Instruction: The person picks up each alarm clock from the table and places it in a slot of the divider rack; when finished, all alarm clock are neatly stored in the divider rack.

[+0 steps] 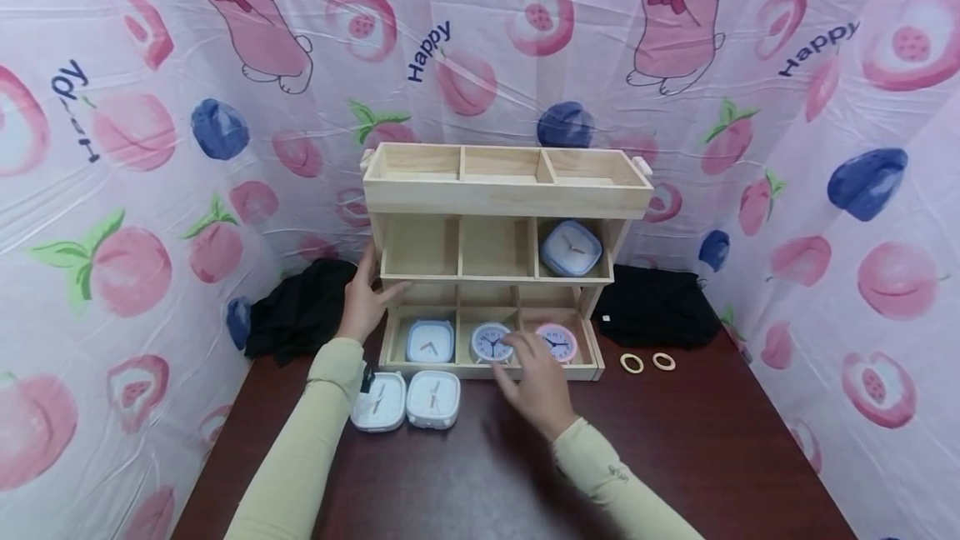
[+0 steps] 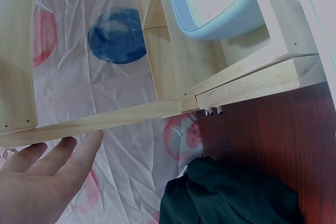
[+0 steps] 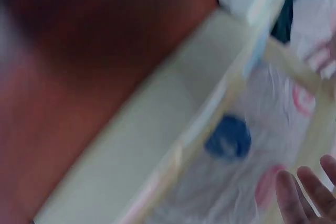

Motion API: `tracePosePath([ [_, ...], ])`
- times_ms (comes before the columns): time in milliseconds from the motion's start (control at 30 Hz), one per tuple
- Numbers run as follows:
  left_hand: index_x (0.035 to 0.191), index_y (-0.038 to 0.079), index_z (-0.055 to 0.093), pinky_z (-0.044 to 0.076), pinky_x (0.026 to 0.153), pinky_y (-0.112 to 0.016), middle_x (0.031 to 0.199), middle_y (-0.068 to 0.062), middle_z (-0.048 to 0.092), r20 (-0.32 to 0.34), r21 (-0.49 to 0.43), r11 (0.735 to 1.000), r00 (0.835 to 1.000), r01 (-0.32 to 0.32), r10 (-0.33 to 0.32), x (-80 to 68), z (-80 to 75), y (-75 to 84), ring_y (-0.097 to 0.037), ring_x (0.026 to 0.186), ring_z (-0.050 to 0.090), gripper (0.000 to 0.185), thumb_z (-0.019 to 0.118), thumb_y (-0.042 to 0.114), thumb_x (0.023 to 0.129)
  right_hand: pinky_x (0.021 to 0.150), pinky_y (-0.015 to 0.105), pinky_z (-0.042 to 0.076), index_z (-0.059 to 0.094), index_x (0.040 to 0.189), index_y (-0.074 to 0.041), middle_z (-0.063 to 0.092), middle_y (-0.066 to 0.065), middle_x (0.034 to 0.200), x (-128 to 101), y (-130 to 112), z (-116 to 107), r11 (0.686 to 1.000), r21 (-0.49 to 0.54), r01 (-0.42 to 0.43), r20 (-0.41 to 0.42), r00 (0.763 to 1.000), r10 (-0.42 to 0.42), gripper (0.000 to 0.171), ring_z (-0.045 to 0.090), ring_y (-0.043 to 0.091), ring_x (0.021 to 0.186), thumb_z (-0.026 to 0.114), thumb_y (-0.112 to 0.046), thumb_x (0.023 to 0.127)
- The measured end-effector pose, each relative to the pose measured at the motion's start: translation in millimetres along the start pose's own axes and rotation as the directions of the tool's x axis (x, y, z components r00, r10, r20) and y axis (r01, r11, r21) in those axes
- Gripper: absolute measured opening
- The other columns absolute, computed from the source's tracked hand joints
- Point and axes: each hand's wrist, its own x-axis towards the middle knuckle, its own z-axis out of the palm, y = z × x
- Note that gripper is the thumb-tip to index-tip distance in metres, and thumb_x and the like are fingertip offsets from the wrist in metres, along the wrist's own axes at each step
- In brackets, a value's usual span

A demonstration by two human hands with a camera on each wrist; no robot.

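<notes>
Two round clocks (image 1: 492, 342) sit in smooth wooden shelf (image 1: 507, 195).

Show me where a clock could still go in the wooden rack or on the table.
Free: the three top tray bays of the wooden rack, its middle-shelf left and centre bays, and the table in front of the two rings. Crowded: the bottom row, all three bays filled, with the right hand there; two white clocks sit before it.

Motion blur smears the right wrist view; fingers (image 3: 307, 195) cut off.
</notes>
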Motion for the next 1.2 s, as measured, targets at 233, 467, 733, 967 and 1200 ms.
tracePosePath([
  [233, 0.172, 0.038, 0.016, 0.039, 0.127, -0.059, 0.174, -0.012, 0.035, 0.0, 0.018, 1.0, 1.0, -0.007, 0.007, 0.8, 0.7, -1.1, -0.037, 0.157, 0.042, 0.104, 0.083, 0.016, 0.095, 0.099, 0.046, 0.061, 0.071, 0.126, -0.011, 0.07, 0.006, 0.122, -25, -26, 35, 0.998, 0.055, -0.024, 0.2, 0.98, 0.013, 0.054, 0.068, 0.026, 0.115, 0.091, -0.038, 0.084],
  [467, 0.172, 0.036, 0.017, 0.043, 0.125, -0.058, 0.175, -0.011, 0.034, -0.002, 0.006, 1.0, 1.0, 0.007, -0.007, 0.4, 1.3, -1.3, -0.037, 0.158, 0.041, 0.105, 0.083, 0.014, 0.094, 0.104, 0.045, 0.058, 0.066, 0.137, -0.015, 0.065, 0.004, 0.131, -25, -41, 55, 0.995, 0.064, -0.078, 0.371, 0.927, 0.049, 0.078, 0.063, 0.025, 0.123, 0.094, -0.054, 0.075],
  [733, 0.172, 0.039, 0.015, 0.04, 0.126, -0.056, 0.176, -0.009, 0.032, 0.001, 0.007, 1.0, 1.0, 0.015, -0.015, -0.3, 0.5, 0.1, -0.036, 0.158, 0.04, 0.106, 0.083, 0.016, 0.095, 0.097, 0.041, 0.059, 0.063, 0.142, -0.017, 0.061, 0.005, 0.128, -26, -51, 68, 0.997, 0.046, -0.061, 0.419, 0.907, 0.036, 0.09, 0.063, 0.023, 0.112, 0.099, -0.053, 0.067],
  [967, 0.172, 0.039, 0.016, 0.039, 0.128, -0.056, 0.175, -0.008, 0.033, 0.001, 0.002, 1.0, 1.0, 0.013, -0.013, 0.7, 1.3, -0.5, -0.035, 0.158, 0.041, 0.105, 0.083, 0.016, 0.095, 0.094, 0.04, 0.062, 0.061, 0.146, -0.012, 0.06, 0.008, 0.13, -32, -55, 75, 0.987, 0.087, -0.135, 0.46, 0.884, 0.08, 0.09, 0.067, 0.024, 0.108, 0.1, -0.037, 0.069],
  [1200, 0.172, 0.039, 0.015, 0.038, 0.128, -0.058, 0.175, -0.009, 0.032, -0.001, 0.001, 1.0, 1.0, 0.008, -0.008, 0.5, 0.9, -0.7, -0.036, 0.159, 0.039, 0.106, 0.083, 0.016, 0.095, 0.091, 0.038, 0.063, 0.065, 0.138, -0.007, 0.057, 0.011, 0.128, -36, -52, 77, 0.988, 0.103, -0.117, 0.443, 0.894, 0.06, 0.085, 0.064, 0.024, 0.105, 0.101, -0.035, 0.066],
])
